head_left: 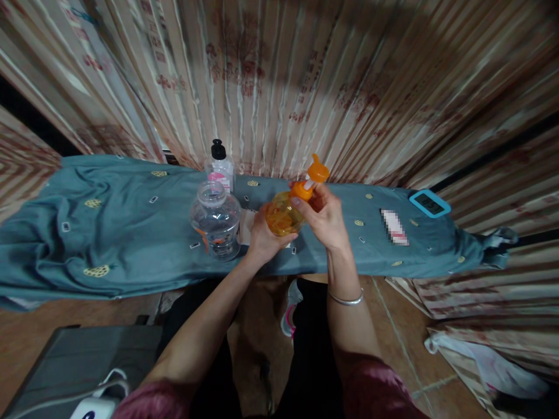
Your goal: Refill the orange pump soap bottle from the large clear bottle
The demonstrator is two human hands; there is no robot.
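A round pump bottle of clear yellow plastic is held tilted over the cloth-covered table. My left hand wraps around its body from the left and below. At its neck, the fingers and thumb of my right hand close on the orange collar of the pump top. The orange pump head stands up on its white stem above these fingers. Just left of my left hand is a large clear jar without a lid. A clear bottle with a black cap stands behind the jar.
A blue-framed digital clock lies at the table's right end, near a blurred-out white and red packet. Green patterned cloth covers the narrow table. Pleated curtains hang right behind it. A grey box is at lower left.
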